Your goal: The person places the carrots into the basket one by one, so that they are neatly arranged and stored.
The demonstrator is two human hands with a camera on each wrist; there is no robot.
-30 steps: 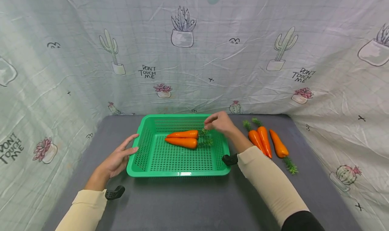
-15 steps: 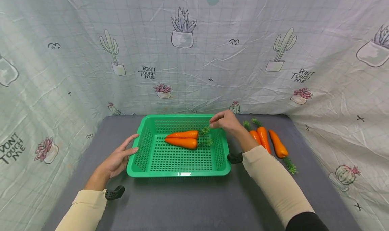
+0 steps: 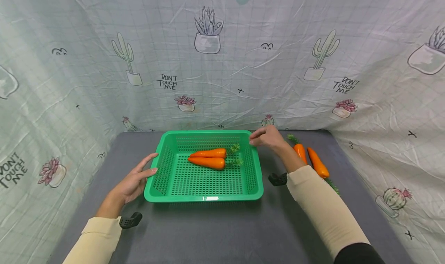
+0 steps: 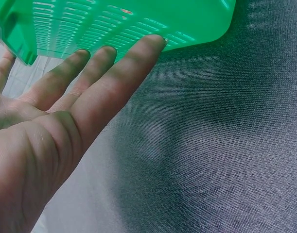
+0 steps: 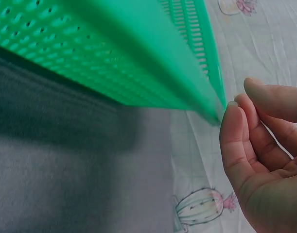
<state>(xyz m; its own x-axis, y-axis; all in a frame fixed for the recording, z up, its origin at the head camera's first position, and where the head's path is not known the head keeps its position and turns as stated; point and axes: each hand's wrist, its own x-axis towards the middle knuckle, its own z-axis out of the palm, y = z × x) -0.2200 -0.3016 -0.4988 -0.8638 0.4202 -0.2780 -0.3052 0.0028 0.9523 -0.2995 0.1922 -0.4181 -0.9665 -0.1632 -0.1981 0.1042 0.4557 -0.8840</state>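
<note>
Backdrop: white cloth (image 3: pixel 222 71) printed with potted cacti (image 3: pixel 323 51) is hung behind a grey table (image 3: pixel 194 233).
Left hand (image 3: pixel 135 181): fingers are extended and rested against the left end of a green basket (image 3: pixel 163 198); nothing is gripped.
Carrots in basket (image 3: pixel 206 163): two are laid side by side, tips left, leafy tops right.
Right hand (image 3: pixel 265 136): held at the basket's back right corner, fingers loosely bent, nothing grasped; whether the rim is touched cannot be told.
Loose carrots (image 3: pixel 318 164): two are seen on the table, to the right of the right hand, the nearer one; long axes are slanted from far left to near right, and both are partly covered by the right forearm (image 3: pixel 323 210).
Writing: "DON'T TOUCH ME" (image 3: pixel 167 82) is printed in three places across the cloth; no brand can be read.
</note>
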